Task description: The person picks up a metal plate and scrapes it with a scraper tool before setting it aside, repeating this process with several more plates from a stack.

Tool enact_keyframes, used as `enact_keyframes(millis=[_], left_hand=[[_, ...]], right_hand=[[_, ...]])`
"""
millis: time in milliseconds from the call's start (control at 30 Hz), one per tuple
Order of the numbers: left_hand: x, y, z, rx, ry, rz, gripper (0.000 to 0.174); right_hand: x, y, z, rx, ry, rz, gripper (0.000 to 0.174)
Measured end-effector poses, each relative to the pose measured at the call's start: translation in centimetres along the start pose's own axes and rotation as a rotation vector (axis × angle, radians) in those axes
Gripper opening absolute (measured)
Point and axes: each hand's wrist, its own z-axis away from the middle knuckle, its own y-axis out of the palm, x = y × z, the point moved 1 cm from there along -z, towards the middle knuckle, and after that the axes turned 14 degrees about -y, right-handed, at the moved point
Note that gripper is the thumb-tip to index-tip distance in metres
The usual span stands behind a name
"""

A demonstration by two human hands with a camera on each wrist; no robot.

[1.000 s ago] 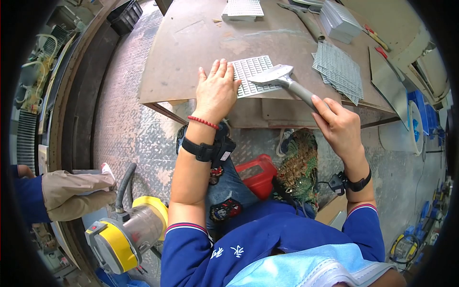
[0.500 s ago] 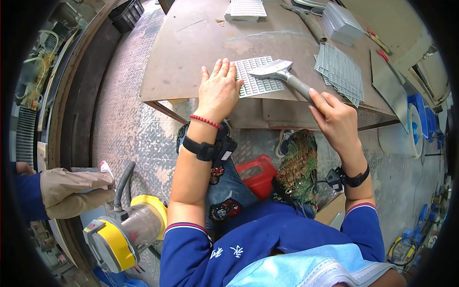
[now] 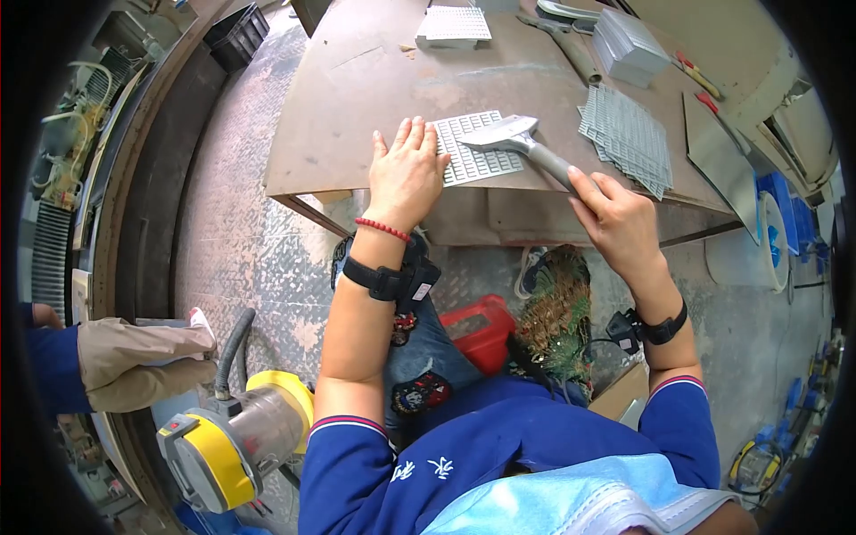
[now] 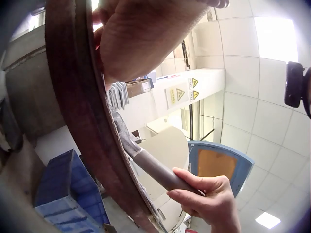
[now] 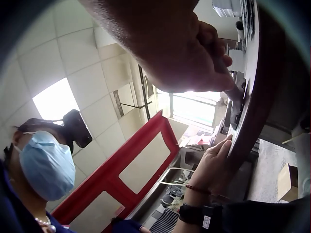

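A light grey sheet with rows of slots (image 3: 489, 166) lies flat near the table's front edge. My left hand (image 3: 407, 181) rests palm down over its left side, fingers straight. In my right hand (image 3: 621, 225) is the grey handle of a scraper (image 3: 550, 164), whose wide metal blade (image 3: 499, 133) lies over the sheet's middle. The left wrist view shows thumb and fingers of the right hand (image 4: 213, 198) round the handle (image 4: 163, 171). In the right wrist view, the left hand (image 5: 212, 163) lies at the table edge.
More slotted sheets (image 3: 628, 138) lie fanned out at the right, with a stack of pale pieces (image 3: 629, 46) behind them. Another stack (image 3: 453, 27) stands at the back. Red-handled tools (image 3: 707, 102) lie far right. A yellow and grey vacuum (image 3: 223, 455) stands on the floor at left.
The right hand and scraper have shifted slightly left, the blade still over the sheet. The left hand keeps its place on the sheet. The head view has moved a little.
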Motion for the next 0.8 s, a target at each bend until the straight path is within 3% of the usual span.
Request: enact_keyframes(millis=[800], left_hand=[[-0.1,-0.1,0.0,0.018,-0.031,0.008,0.048]], right_hand=[[-1.6,0.2,0.0,-0.028,-0.046,-0.003,0.033]])
